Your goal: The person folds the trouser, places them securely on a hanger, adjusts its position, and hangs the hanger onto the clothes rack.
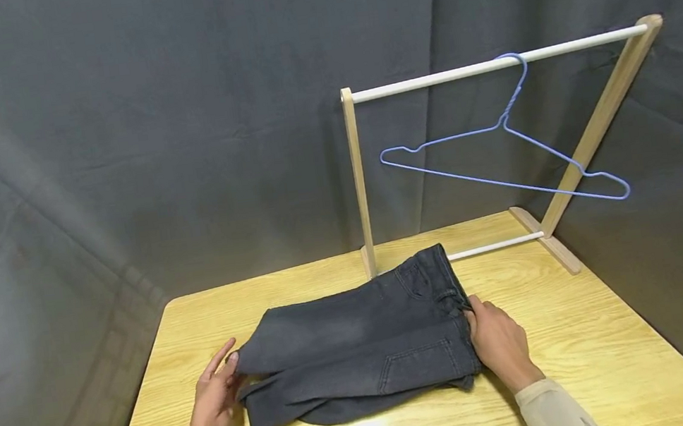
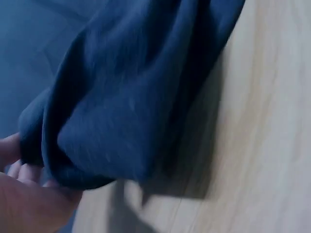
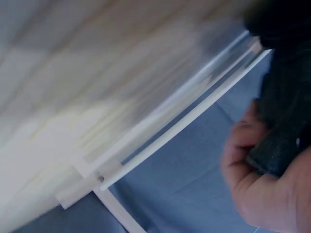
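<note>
A pair of dark jeans (image 1: 358, 346) lies sideways in the head view, waistband to the right and leg ends to the left. My right hand (image 1: 501, 342) grips the waistband; in the right wrist view its fingers (image 3: 243, 138) curl round the dark cloth. At the other end my left hand (image 1: 214, 399) pinches the edge of a leg with thumb and fingers. The left wrist view shows the loose leg cloth (image 2: 116, 111) drooping in folds over the table, the left hand (image 2: 36, 201) at its lower edge. Some left fingertips are hidden behind the fabric.
Behind the jeans stands a wooden rack with a white top rail (image 1: 428, 81) and a lower white bar (image 1: 496, 246). A blue wire hanger (image 1: 472, 183) hangs from the top rail. The light wood table (image 1: 594, 345) ends at grey curtains (image 1: 212, 151) behind.
</note>
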The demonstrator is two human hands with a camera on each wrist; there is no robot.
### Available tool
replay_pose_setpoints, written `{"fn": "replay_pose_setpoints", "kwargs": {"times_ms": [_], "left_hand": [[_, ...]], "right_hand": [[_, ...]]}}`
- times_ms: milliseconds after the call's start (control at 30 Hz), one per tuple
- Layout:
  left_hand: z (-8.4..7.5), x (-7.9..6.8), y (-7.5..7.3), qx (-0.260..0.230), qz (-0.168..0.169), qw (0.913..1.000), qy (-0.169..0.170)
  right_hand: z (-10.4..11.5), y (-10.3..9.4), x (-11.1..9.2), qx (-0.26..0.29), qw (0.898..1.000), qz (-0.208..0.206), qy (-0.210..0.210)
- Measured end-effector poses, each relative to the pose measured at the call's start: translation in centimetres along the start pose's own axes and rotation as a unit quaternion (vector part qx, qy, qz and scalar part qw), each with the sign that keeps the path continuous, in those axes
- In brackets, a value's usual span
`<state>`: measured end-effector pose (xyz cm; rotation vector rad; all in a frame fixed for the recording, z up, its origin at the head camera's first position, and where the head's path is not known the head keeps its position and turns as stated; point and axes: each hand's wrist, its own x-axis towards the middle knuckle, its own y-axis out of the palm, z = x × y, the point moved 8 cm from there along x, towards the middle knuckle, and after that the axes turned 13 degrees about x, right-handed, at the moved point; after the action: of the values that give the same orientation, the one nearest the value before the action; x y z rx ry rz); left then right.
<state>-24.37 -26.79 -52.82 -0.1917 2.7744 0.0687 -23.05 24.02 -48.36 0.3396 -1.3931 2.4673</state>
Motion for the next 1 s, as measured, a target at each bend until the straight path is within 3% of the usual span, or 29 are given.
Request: {"fn": "replay_pose_setpoints", "kwargs": {"times_ms": [100, 167, 233, 300, 367, 467, 533, 567, 633, 800, 1000], "left_hand": [[-1.8, -1.8, -0.3, -0.096, -0.025, 0.9936, 0.055], [-2.8, -2.7, -0.8, -0.119, -0.069, 0.9854, 0.1], [-3.3, -3.4, -1.4, -0.103, -0.123, 0.9782, 0.131], [-3.5, -3.6, -1.5, -0.041, -0.152, 0.9765, 0.147], [-3.1, -3.2, -1.2, 0.025, -0.128, 0.9824, 0.133], [-1.3, -2.1, -0.6, 0.09, -0.036, 0.992, 0.081], [0.4, -1.5, -0.6, 0.125, 0.014, 0.9915, 0.035], [1.1, -1.3, -0.8, 0.146, 0.022, 0.9889, 0.016], [1.9, -0.9, -1.4, 0.207, 0.015, 0.9781, 0.001], [2.2, 0.2, -1.7, 0.325, -0.008, 0.9457, 0.012], [2.0, 1.3, -1.1, 0.343, -0.032, 0.938, 0.038]], "right_hand": [[-0.5, -0.6, 0.1, 0.031, 0.999, -0.015, 0.025], [-0.9, -1.0, 0.2, 0.046, 0.998, -0.024, 0.037], [-1.2, -1.1, 0.4, 0.052, 0.997, -0.023, 0.048], [-1.6, -0.9, 0.7, 0.047, 0.997, -0.006, 0.059], [-2.1, -0.4, 0.9, 0.034, 0.997, 0.02, 0.073], [-2.9, 0.5, 1.1, 0.015, 0.994, 0.061, 0.095], [-3.3, 1.0, 1.1, 0.008, 0.991, 0.08, 0.105], [-3.5, 1.2, 1.1, 0.007, 0.991, 0.085, 0.107], [-3.7, 1.5, 1.2, 0.009, 0.99, 0.091, 0.109], [-4.0, 1.8, 1.3, 0.017, 0.99, 0.095, 0.106], [-4.5, 2.0, 0.9, 0.019, 0.989, 0.101, 0.106]]}}
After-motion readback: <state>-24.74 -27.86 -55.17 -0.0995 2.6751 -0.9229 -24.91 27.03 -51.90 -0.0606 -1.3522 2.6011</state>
